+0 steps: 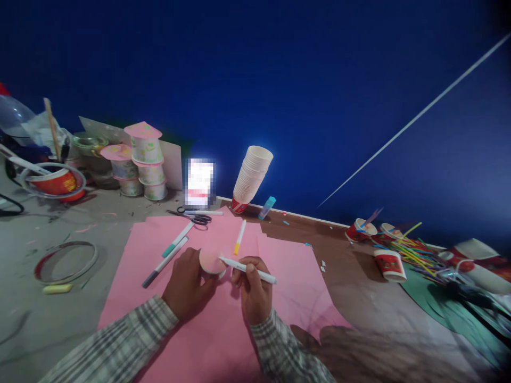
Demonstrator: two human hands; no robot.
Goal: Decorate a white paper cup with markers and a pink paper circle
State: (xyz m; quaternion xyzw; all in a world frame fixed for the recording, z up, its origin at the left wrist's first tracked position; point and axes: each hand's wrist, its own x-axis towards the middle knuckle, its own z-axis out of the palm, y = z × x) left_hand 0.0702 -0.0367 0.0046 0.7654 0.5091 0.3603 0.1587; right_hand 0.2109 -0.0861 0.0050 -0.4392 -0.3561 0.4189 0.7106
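Note:
My left hand (187, 282) grips a small paper cup (210, 261) whose round pink face is turned up toward me. In my right hand (253, 287) is a white marker (255, 271), its tip at the right edge of that pink face; I cannot tell whether it touches. Both hands are over pink paper sheets (295, 287). Left of the cup lie a grey-capped marker (165, 262) and a teal-capped marker (178, 239). A yellow-tipped marker (240, 237) lies just beyond the cup, and black-handled scissors (195, 217) rest at the sheets' far edge.
A leaning stack of paper cups (252, 178) and a blue glue stick (267, 207) stand by the wall. Decorated cup towers (146, 162) and a tape ring (66, 261) are at left. At right lie red cups (389, 265) and colourful straws (419, 252).

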